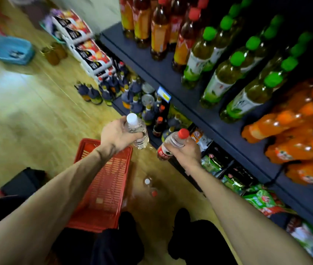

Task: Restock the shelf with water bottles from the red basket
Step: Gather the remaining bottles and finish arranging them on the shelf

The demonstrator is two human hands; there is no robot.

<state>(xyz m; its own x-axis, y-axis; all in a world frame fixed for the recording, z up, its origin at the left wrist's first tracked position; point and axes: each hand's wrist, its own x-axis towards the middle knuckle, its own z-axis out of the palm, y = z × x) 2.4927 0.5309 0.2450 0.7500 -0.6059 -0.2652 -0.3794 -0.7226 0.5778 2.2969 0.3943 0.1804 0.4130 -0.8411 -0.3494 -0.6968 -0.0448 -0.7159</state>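
My left hand (116,133) grips a clear water bottle with a white cap (135,124) above the far end of the red basket (104,186). My right hand (185,151) holds a water bottle with a red cap and red label (171,144), close to the edge of the dark shelf (172,81). The basket lies on the wooden floor below my arms and looks empty. Two more bottles (150,186) stand on the floor between the basket and the shelf, seen from above.
The shelf carries orange-label bottles, green-cap tea bottles (226,73) and orange soda (295,134). Lower shelves hold small dark bottles (132,98) and green snack bags (260,199). A blue basket (10,50) and stacked boxes (86,48) sit on the floor farther off. My shoes are at the bottom.
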